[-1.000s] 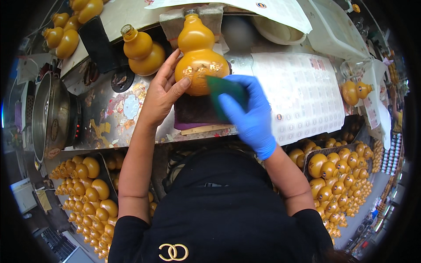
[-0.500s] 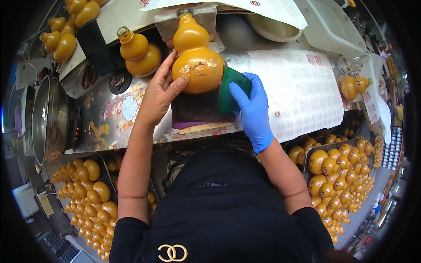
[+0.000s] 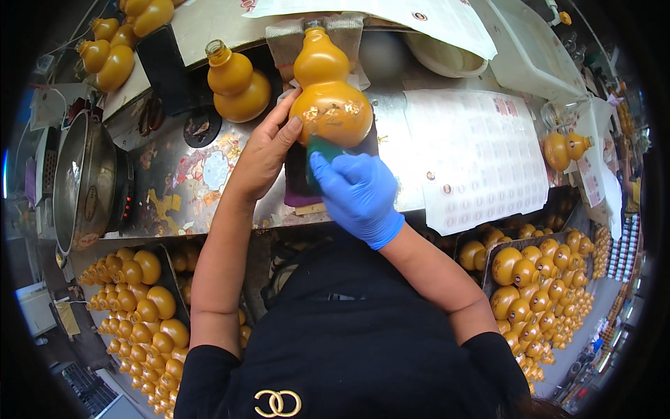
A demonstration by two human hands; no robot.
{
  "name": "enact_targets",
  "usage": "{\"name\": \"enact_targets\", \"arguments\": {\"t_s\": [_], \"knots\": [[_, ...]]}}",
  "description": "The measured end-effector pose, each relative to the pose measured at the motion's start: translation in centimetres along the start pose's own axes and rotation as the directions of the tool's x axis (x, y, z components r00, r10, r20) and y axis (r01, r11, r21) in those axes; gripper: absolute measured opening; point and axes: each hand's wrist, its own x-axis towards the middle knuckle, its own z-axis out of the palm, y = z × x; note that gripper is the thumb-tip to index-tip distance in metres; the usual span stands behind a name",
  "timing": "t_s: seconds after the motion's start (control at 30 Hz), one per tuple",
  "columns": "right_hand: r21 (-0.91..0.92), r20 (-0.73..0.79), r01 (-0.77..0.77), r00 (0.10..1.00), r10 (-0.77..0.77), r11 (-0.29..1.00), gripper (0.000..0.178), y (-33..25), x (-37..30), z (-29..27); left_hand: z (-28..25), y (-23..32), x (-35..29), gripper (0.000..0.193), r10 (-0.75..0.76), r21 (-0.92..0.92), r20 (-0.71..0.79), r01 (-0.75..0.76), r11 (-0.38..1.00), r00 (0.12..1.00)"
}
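A glossy amber gourd-shaped bottle lies with its neck pointing away from me, against a grey cloth rest. Patchy gold and dark marks show on its wide lower bulb. My bare left hand grips the bulb's left side, thumb on the near face and fingers partly hidden behind it. In a blue glove, my right hand pinches a green flat scraper-like piece at the bottle's near end. That piece is blurred and partly covered by the fingers. A dark pad lies beneath.
A second gourd bottle stands left, beside a black stand. A metal pan sits at far left. Printed label sheets spread to the right, below a white bowl. Crates of gourd bottles flank me below the table edge.
My right hand has swung left with the green piece, from the bottle's right side to its near end. My left hand keeps its hold; the whole view has shifted slightly.
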Motion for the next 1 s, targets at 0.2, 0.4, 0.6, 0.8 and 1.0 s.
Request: {"name": "enact_targets", "arguments": {"t_s": [0.2, 0.4, 0.6, 0.8, 1.0], "knots": [[0.276, 0.138, -0.129, 0.986, 0.094, 0.953, 0.026, 0.4, -0.2, -0.2, -0.2, 0.4, 0.0, 0.063, -0.020, -0.014, -0.047, 0.020, 1.000, 0.999], [0.705, 0.605, -0.699, 0.504, 0.617, -0.119, 0.023, 5.0, 1.1, -5.9, 1.9, 1.3, 0.5, 0.068, 0.048, 0.094, -0.136, -0.035, 0.995, 0.990], [0.539, 0.645, -0.837, 0.484, 0.592, 0.096, 0.046, 9.1, 2.9, -3.6, 1.6, 1.2, 1.0, 0.066, 0.005, 0.069, -0.168, 0.007, 0.998, 0.986], [0.463, 0.798, -0.886, 0.433, 0.420, 0.032, 0.064, 9.2, 3.6, -1.8, 1.9, 1.4, 0.9, 0.067, -0.008, 0.081, -0.166, 0.022, 0.996, 0.986], [0.314, 0.876, -0.943, 0.242, 0.417, -0.111, 0.057, 10.7, 4.4, -2.7, 1.6, 1.4, 1.0, 0.067, -0.003, 0.065, -0.159, 0.013, 0.998, 0.987]]}}
